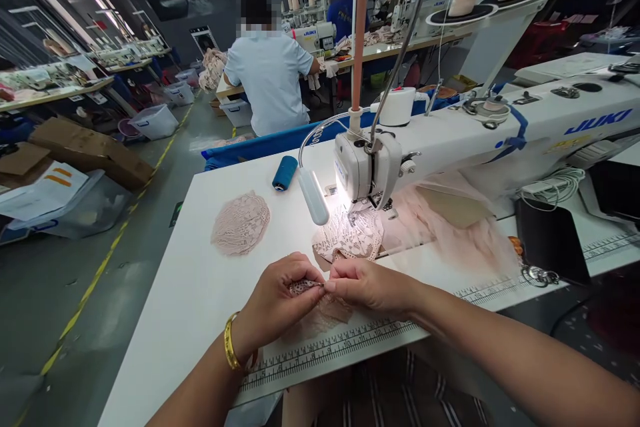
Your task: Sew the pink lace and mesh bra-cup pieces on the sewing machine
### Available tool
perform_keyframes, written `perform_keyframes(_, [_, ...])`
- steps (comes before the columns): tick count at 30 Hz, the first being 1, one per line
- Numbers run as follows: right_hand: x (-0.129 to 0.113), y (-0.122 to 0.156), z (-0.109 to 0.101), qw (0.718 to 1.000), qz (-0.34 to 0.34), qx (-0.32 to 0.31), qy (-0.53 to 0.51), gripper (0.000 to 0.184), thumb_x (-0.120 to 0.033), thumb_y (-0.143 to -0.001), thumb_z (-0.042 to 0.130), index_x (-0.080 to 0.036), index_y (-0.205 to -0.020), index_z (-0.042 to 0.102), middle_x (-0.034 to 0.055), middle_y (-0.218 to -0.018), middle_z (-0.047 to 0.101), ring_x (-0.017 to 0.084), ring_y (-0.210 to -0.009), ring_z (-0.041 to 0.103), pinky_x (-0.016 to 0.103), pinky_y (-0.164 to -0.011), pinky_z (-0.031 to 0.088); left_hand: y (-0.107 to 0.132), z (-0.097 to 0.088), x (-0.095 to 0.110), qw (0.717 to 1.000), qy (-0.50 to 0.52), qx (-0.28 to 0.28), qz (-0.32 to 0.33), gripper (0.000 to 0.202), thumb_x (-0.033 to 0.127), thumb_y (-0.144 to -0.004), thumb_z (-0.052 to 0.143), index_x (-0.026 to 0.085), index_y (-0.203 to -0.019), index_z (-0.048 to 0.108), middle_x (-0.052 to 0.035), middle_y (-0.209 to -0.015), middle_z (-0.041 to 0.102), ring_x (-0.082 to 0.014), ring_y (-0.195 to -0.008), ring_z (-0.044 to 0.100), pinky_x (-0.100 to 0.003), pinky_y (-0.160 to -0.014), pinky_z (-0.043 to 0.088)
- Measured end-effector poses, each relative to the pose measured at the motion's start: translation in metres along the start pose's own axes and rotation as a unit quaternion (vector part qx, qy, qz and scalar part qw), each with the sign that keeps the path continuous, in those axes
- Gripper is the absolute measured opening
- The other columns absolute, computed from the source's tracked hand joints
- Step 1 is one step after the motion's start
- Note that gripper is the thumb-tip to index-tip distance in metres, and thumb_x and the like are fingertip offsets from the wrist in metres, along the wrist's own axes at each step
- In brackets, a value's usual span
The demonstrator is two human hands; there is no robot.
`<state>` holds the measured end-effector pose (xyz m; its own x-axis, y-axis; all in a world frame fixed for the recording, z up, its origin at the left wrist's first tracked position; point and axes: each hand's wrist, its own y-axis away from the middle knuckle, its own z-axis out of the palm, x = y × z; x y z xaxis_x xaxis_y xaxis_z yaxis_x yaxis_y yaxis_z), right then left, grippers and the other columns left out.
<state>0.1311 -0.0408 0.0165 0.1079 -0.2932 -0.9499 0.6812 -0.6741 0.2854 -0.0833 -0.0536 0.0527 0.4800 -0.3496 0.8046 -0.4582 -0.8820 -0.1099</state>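
My left hand [285, 300] pinches the edge of a pale pink lace piece [336, 309], thumb against fingers. Close against it, my right hand [367, 285] pinches the same lace, the fingertips of both hands almost touching. Part of this lace hangs down over the table's front. Just beyond my hands, another stretch of lace [353, 233] lies under the lit head of the sewing machine [367, 167]; whether the two are joined I cannot tell. A separate rounded lace piece [241, 223] rests flat on the table to the left.
A blue thread spool [285, 173] and a small lamp [314, 197] stand left of the needle. Sheer pink fabric [450, 233] is heaped on the right, near a black flat object [550, 240]. A printed ruler [320, 350] runs along the front edge. A seated person [273, 73] works ahead.
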Motion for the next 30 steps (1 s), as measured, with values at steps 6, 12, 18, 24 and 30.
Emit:
perform_keyframes(6, [-0.004,-0.001,0.004,0.995,0.044,-0.023,-0.086,0.050,-0.059,-0.079,0.080,-0.021,-0.073,0.048,-0.0107,-0.054,0.041,0.006,-0.046,0.027,0.021,-0.042,0.016,0.003,-0.002,0.000,1.000,0.003,-0.007,0.008,0.010,0.015,-0.084,0.069,0.021,-0.078,0.074,-0.0002,-0.075,0.067,-0.0129,-0.070,0.061,-0.023,-0.064,0.046])
perform_keyframes(12, [-0.009,0.001,0.003,0.989,0.070,-0.040,-0.125,0.042,-0.049,-0.084,0.075,-0.022,-0.074,0.045,-0.0122,-0.052,0.039,0.005,-0.044,0.021,0.023,-0.042,0.012,0.005,-0.003,0.000,1.000,-0.012,0.010,0.023,0.010,0.014,-0.083,0.070,0.020,-0.077,0.074,0.0003,-0.073,0.066,-0.0123,-0.068,0.060,-0.023,-0.063,0.045])
perform_keyframes(18, [-0.011,0.001,0.002,0.988,0.072,-0.056,-0.123,0.050,-0.058,-0.079,0.079,-0.021,-0.075,0.045,-0.0123,-0.053,0.037,0.005,-0.046,0.021,0.023,-0.042,0.012,0.005,-0.001,-0.001,1.000,0.004,0.012,0.022,0.011,0.011,-0.082,0.069,0.020,-0.077,0.074,0.0007,-0.073,0.067,-0.0120,-0.068,0.061,-0.022,-0.063,0.046])
perform_keyframes(24, [-0.004,-0.004,0.006,0.986,0.074,-0.058,-0.137,0.056,-0.063,-0.075,0.082,-0.021,-0.072,0.045,-0.0122,-0.052,0.035,0.005,-0.045,0.021,0.024,-0.042,0.010,0.005,-0.001,-0.006,1.000,0.019,-0.012,0.016,0.014,0.008,-0.081,0.067,0.020,-0.077,0.074,0.0014,-0.074,0.068,-0.0112,-0.068,0.060,-0.022,-0.063,0.045])
perform_keyframes(30, [-0.004,-0.008,0.009,0.993,0.055,-0.039,-0.102,0.061,-0.070,-0.072,0.081,-0.021,-0.070,0.044,-0.0117,-0.053,0.034,0.005,-0.048,0.024,0.023,-0.045,0.013,0.003,0.003,-0.007,1.000,0.021,-0.017,0.011,0.013,0.009,-0.082,0.068,0.020,-0.076,0.073,0.0015,-0.075,0.068,-0.0115,-0.069,0.060,-0.022,-0.065,0.045])
